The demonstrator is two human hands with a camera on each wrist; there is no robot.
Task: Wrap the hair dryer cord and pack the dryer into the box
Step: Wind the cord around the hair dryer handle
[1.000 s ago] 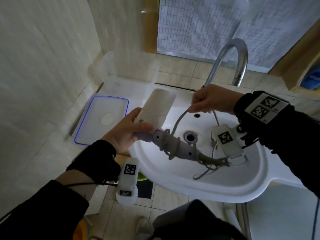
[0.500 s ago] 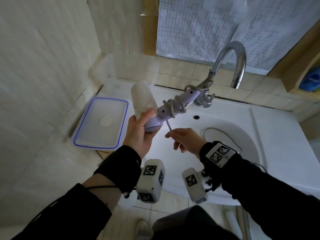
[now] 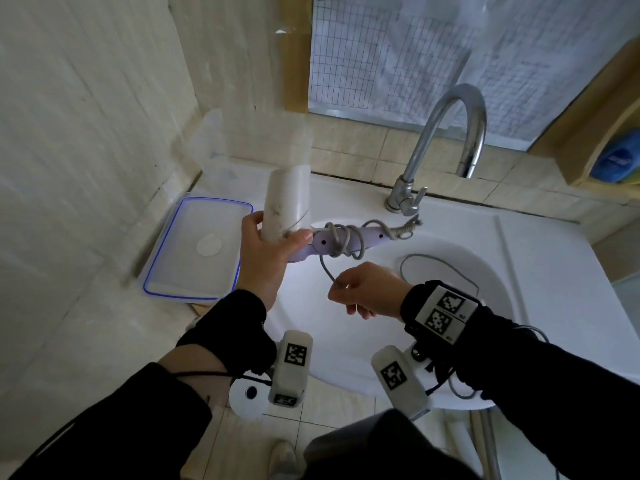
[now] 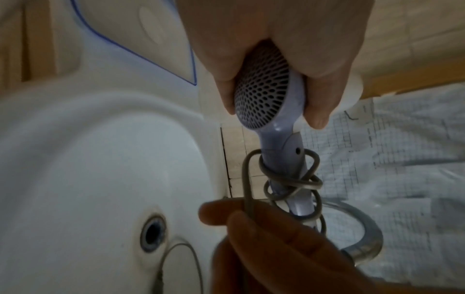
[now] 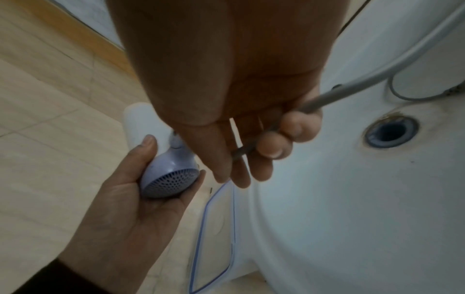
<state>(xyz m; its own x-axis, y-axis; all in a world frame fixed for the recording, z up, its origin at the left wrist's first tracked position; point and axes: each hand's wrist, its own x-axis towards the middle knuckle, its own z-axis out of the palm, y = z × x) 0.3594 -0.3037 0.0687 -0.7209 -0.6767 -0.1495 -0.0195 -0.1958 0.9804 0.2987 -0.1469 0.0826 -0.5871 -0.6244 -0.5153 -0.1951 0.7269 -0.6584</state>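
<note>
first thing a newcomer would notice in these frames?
The lilac-and-white hair dryer held up over the white sink by the left hand, its handle looped in grey cord. Next, the right hand pinching that cord below the handle, slack trailing into the basin.

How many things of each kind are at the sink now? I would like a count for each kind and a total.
Hair dryer, held by the left hand: 1
Cord, pinched by the right hand: 1
Clear box: 1
Blue-rimmed lid: 1
Faucet: 1
Sink: 1
Total: 6
</note>
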